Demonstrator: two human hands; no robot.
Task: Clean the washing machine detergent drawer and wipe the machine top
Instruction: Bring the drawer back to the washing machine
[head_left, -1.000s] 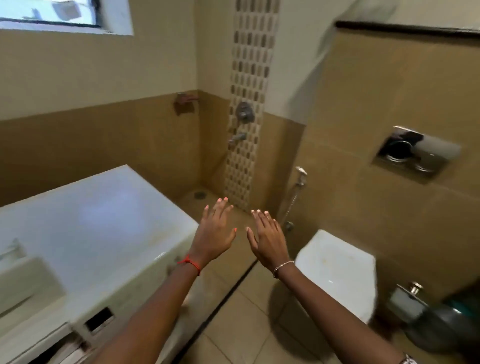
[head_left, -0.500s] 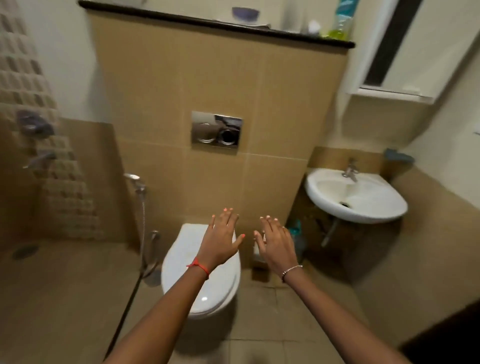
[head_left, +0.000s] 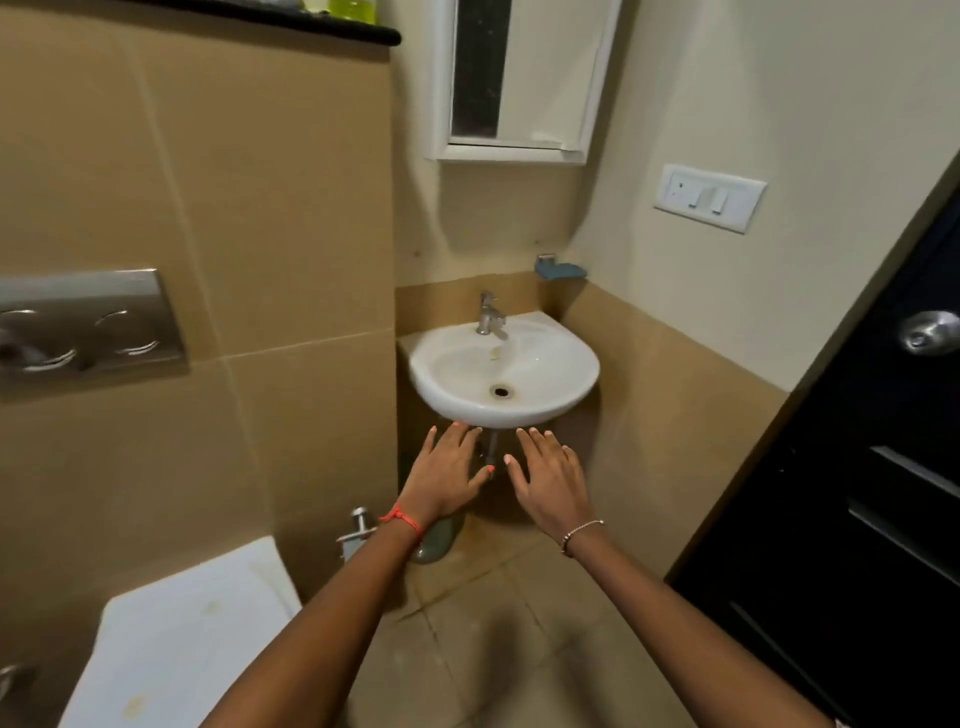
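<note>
— White porcelain sits nearest, low on the left: the toilet lid (head_left: 176, 639). Both forearms pass over it, reaching forward. Are the hands carrying anything?

— No. The left hand (head_left: 448, 478), with a red thread at the wrist, and the right hand (head_left: 549, 480), with a thin bracelet, are both spread flat, fingers apart, grasping nothing. They hang side by side in the air, near the front rim of the sink (head_left: 504, 371) but seemingly short of it.

— So where is the washing machine, and its detergent drawer?

— Neither shows in this view. Beyond the hands there is only the sink with its tap (head_left: 488, 314), a blue soap dish (head_left: 561, 270) on the wall above it, a mirrored cabinet (head_left: 514, 83) higher still, and a dark door (head_left: 852, 441) on the right.

— Then what would the person do well to attend to?

— Probably fetching water or a cloth first. With empty hands, a sensible move is to open the tap gently, since the basin is shallow and could splash the floor. No cloth is visible, so one may need finding before returning to the machine.
</note>
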